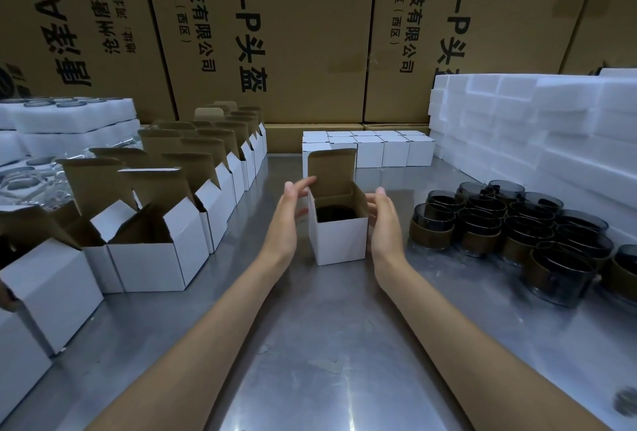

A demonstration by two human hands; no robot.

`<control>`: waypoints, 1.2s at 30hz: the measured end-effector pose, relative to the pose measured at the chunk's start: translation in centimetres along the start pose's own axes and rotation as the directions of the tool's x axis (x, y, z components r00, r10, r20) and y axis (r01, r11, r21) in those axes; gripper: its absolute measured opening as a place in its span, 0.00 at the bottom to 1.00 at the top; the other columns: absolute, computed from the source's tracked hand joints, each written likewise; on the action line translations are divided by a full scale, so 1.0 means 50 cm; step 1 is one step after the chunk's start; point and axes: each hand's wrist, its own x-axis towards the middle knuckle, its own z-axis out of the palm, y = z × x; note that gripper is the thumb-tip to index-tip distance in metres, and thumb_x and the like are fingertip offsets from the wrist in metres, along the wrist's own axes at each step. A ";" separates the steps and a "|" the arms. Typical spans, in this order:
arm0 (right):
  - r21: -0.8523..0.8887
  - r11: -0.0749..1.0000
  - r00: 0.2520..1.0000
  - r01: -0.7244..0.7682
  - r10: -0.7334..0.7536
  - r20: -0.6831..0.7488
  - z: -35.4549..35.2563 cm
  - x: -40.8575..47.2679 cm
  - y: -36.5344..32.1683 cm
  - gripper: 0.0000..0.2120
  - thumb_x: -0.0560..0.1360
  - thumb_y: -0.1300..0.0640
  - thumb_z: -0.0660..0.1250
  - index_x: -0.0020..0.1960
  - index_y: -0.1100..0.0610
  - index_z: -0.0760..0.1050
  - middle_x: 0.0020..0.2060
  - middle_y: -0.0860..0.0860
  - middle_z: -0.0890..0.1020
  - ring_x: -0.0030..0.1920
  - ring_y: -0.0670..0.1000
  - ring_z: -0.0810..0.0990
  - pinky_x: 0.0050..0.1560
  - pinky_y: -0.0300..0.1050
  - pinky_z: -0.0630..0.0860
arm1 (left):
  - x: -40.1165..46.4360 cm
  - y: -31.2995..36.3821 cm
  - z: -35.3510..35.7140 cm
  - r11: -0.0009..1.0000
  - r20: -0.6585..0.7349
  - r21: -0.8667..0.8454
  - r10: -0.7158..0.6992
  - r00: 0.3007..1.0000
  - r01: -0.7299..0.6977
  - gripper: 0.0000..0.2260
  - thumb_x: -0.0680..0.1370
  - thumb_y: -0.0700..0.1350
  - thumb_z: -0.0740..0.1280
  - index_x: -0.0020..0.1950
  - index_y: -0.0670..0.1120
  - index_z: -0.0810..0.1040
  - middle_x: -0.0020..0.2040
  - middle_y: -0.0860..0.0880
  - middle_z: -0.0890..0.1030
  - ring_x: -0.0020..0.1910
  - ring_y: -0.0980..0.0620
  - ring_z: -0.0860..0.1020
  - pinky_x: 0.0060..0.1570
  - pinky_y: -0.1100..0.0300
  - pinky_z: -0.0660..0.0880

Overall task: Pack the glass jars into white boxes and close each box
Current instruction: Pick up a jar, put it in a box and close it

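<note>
Jar [336, 213] sits inside open box [339, 241] at bench [310, 344] centre, lid up. Left hand [287, 213] and right hand [384, 220] flank box, fingers straight, grasping nothing, likely steadying it for flap folding. Loose jars [510, 223] wait right; closed boxes [382, 149] behind.

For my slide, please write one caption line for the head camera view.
Two open hands, left hand and right hand, flank an open white box holding a dark glass jar.

Open white box [339, 241] with jar [336, 213] between both hands.
</note>
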 end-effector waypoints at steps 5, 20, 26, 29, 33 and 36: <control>0.003 1.000 0.994 0.016 -0.016 0.110 -0.003 0.000 0.002 0.04 0.78 0.57 0.63 0.45 0.54 0.73 0.41 0.48 0.76 0.42 0.45 0.74 0.38 0.36 0.69 | 0.003 -0.014 -0.008 0.994 -0.006 0.093 0.057 0.998 -0.056 0.10 0.82 0.46 0.58 0.61 0.59 0.71 0.62 0.56 0.72 0.66 0.57 0.69 0.60 0.65 0.67; 0.055 0.997 0.972 -0.047 0.033 0.231 -0.009 -0.002 -0.004 0.09 0.80 0.56 0.55 0.46 0.51 0.73 0.49 0.50 0.79 0.47 0.44 0.77 0.40 0.38 0.69 | -0.008 -0.007 -0.006 0.994 -0.072 -0.001 0.113 0.991 -0.113 0.17 0.77 0.33 0.57 0.41 0.48 0.82 0.50 0.50 0.77 0.50 0.62 0.76 0.51 0.68 0.70; 0.034 0.999 0.942 -0.037 0.024 0.335 -0.016 -0.005 0.002 0.21 0.72 0.38 0.61 0.56 0.52 0.71 0.52 0.51 0.77 0.51 0.47 0.77 0.51 0.41 0.73 | -0.028 -0.017 -0.005 0.987 0.023 0.039 0.157 0.987 -0.158 0.15 0.72 0.57 0.61 0.55 0.53 0.76 0.59 0.49 0.75 0.58 0.59 0.73 0.58 0.66 0.69; 0.021 1.000 0.932 -0.005 -0.003 0.363 -0.018 -0.008 0.001 0.21 0.68 0.36 0.63 0.55 0.48 0.70 0.51 0.49 0.78 0.48 0.44 0.79 0.49 0.39 0.75 | -0.026 -0.022 -0.002 0.972 -0.009 0.127 0.199 0.980 -0.196 0.12 0.74 0.57 0.63 0.55 0.56 0.74 0.59 0.51 0.75 0.58 0.58 0.74 0.59 0.59 0.72; -0.035 0.994 0.943 0.103 -0.086 0.322 -0.013 -0.012 0.001 0.13 0.74 0.41 0.61 0.52 0.47 0.69 0.44 0.46 0.78 0.37 0.34 0.79 0.35 0.29 0.73 | -0.020 -0.020 -0.005 0.964 -0.049 0.154 0.224 0.973 -0.214 0.11 0.75 0.55 0.63 0.53 0.51 0.78 0.54 0.49 0.77 0.55 0.53 0.77 0.59 0.49 0.75; -0.002 0.997 0.948 0.079 -0.075 0.309 -0.013 -0.010 0.003 0.11 0.76 0.44 0.62 0.54 0.50 0.70 0.44 0.47 0.78 0.36 0.35 0.80 0.34 0.31 0.74 | -0.020 -0.021 -0.007 0.957 -0.046 0.177 0.243 0.969 -0.231 0.08 0.75 0.54 0.64 0.51 0.54 0.78 0.54 0.50 0.78 0.56 0.53 0.77 0.59 0.50 0.75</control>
